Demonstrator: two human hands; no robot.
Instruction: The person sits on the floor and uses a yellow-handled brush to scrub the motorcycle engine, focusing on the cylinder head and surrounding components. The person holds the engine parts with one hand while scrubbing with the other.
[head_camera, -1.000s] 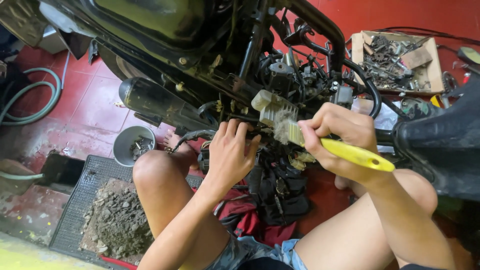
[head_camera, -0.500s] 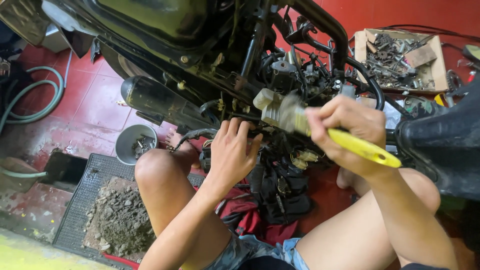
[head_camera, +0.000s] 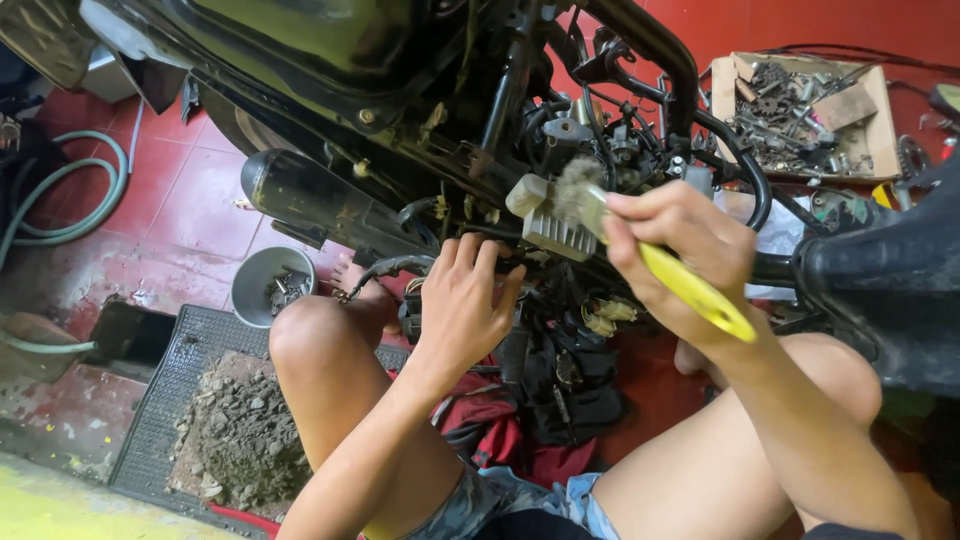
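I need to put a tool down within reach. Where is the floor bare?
Bare red tiles lie between the green hose and the exhaust pipe. The mat carries a dirt pile. Under the engine, rags and legs crowd the floor; the cardboard box is full.

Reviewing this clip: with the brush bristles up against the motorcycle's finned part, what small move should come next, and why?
Probably another short stroke of the yellow-handled brush across the pale finned part. The right hand grips the handle with the grimy bristles resting at the part's upper edge, and the left hand braces just below it, so the lower fins look unbrushed as yet.
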